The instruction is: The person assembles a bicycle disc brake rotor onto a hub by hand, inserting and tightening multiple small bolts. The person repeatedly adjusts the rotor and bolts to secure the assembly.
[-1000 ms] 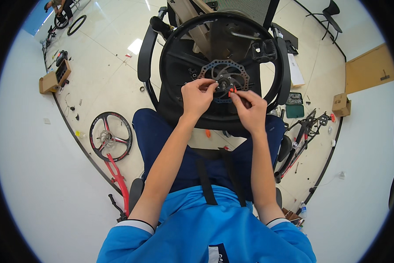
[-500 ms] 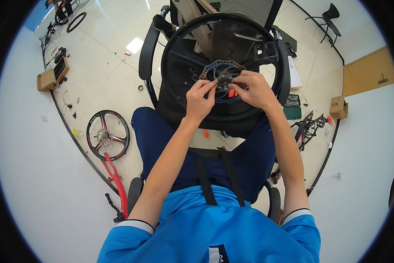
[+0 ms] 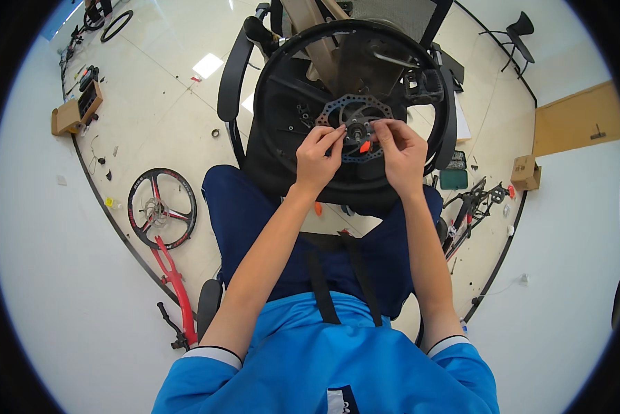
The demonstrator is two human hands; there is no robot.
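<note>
Hub (image 3: 357,131) is sitting between left hand (image 3: 318,160) and right hand (image 3: 401,153), fingertips pinching together, on what I cannot tell; light, even pressure is probably serving best

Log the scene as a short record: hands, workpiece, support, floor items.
Left hand: fingertips just left of the metal axle; any held part too small to tell
Right hand: fingertips just right of the axle
Workpiece: round black wheel, perforated metal brake disc at its centre
Near axle: small orange piece
Support: black office chair
Floor left: black three-spoke wheel
Floor right: green rectangular case
</note>
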